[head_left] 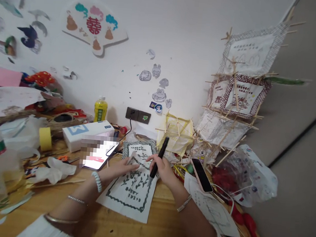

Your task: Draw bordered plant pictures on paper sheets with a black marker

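Head view: here's my drawn-on sheet [132, 202], towards seven o'clock
My left hand [122, 168]: fingers stretched, laid on its upper part
My right hand [163, 170]: gripping the black marker [164, 147] now
Pink-edged phone [201, 175]: dark-screened, three o'clock from that marker hand

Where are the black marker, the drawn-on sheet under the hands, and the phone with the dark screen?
Black marker [162, 149]: head view, upper part of its barrel.
Drawn-on sheet [132, 184]: head view, middle of its lower half.
Phone [202, 175]: head view, middle of its screen.
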A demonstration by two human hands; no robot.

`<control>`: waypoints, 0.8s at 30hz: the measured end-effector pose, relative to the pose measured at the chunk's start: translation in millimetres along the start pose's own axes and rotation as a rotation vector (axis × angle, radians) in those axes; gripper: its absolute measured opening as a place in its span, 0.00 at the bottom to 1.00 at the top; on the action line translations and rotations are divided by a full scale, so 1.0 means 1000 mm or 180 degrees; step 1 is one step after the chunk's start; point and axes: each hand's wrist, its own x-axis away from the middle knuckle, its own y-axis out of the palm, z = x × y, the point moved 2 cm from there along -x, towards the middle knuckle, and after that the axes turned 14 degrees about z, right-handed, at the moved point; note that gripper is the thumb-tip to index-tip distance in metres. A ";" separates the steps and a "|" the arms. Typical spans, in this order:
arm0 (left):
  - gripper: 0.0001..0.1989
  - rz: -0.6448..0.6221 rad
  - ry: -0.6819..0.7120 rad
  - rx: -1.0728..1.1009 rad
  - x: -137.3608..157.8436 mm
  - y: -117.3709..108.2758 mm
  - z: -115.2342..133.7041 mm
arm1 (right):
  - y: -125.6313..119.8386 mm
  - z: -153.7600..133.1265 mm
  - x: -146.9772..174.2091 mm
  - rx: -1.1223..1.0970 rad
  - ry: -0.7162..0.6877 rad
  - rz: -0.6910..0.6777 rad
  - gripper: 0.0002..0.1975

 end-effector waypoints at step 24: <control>0.37 -0.1497 0.2370 -0.2328 0.013 0.054 -0.039 | -0.047 0.069 0.065 -0.0941 0.0630 -0.0609 0.19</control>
